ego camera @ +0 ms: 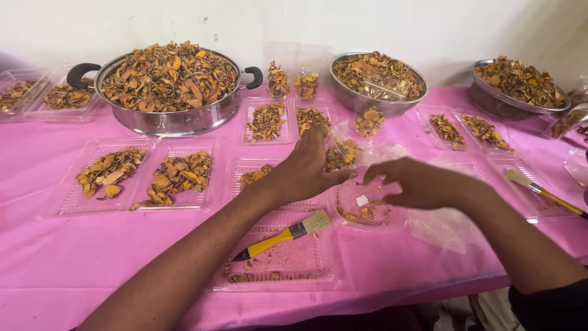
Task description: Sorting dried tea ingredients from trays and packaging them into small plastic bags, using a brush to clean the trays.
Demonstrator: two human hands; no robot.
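Two hands: over a pink cloth
Left hand: fingers closed on a clear packet of dried orange slices
Right hand: fingers curled together, pinching the packet's plastic edge
Below: round clear tray; yellow-handled brush nearby

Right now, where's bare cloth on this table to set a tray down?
Bare pink cloth runs along the near left edge, below the two filled trays and left of the brush tray. The back row, around the big pot and bowls, is crowded.
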